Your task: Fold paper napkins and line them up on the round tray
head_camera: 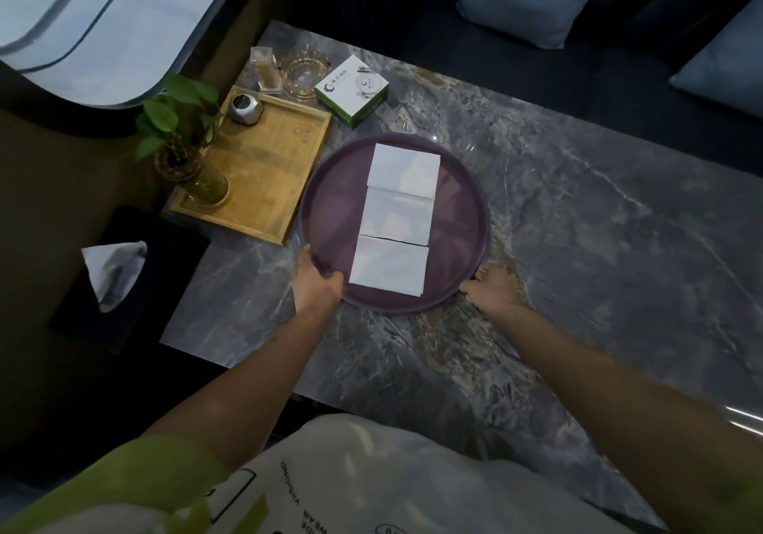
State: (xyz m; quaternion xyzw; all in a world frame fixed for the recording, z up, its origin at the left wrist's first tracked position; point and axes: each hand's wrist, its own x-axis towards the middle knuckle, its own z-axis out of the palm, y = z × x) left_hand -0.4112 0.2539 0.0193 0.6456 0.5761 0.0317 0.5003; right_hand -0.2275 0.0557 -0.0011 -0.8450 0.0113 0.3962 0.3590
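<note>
Wooden tray (pixel 264 170), holding plant vase (pixel 194 178): just left of round purple tray (pixel 462 203). Left hand (pixel 316 281): fingers clasped the tray's near-left rim. 3 folded paper napkins (pixel 396 215): lay end to end in 1 line across the tray's centre. Right hand (pixel 489 286): fingers curled round the tray's near-right rim.
</note>
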